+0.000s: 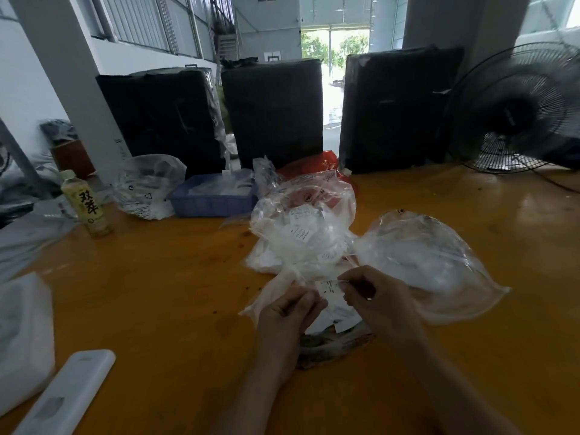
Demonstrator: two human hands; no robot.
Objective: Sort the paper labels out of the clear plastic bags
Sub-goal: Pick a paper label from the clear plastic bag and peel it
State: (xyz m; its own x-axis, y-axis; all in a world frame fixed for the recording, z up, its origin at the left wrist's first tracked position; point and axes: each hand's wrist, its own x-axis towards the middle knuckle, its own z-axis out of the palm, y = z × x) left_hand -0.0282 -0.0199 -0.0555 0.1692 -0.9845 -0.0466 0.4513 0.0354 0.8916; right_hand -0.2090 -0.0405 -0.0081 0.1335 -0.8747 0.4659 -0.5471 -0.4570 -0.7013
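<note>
Clear plastic dominates the middle of the orange table (157, 293): a heap of bags (301, 233), printed labels visible through the film, lies just beyond the hands, and a puffed bag (430, 262) sits to its right, touching the right wrist area. A flatter bag (276, 296) lies under both hands. Progress appears early to middling — the heap seems full of labels, while the blue tray (213, 199) behind it holds white pieces, probably labels already sorted out, though blur prevents certainty. Another bag (147, 186) rests left of the tray, contents unclear.

Left hand (287, 312): fingers curled inward, gripping the film of the flat bag near its mouth; forearm enters from the lower edge, wrist roughly straight. Right hand (373, 296): thumb and forefinger pinch the right edge of a label (328, 287) marked "S", with the remaining fingers loosely curled beneath. The label stands between the two hands, above further white paper (339, 315) lying on or in the flat bag — which of these cannot be told. Judged from the opposed grips, the step in hand is drawing one label free of the bag while the left hand steadies the plastic.

Bystanding objects: a drink bottle (86, 204) upright at left, three dark wrapped bales (273, 111) along the far edge, a fan (514, 111) at right, a white bar (69, 394) in the near left corner.
</note>
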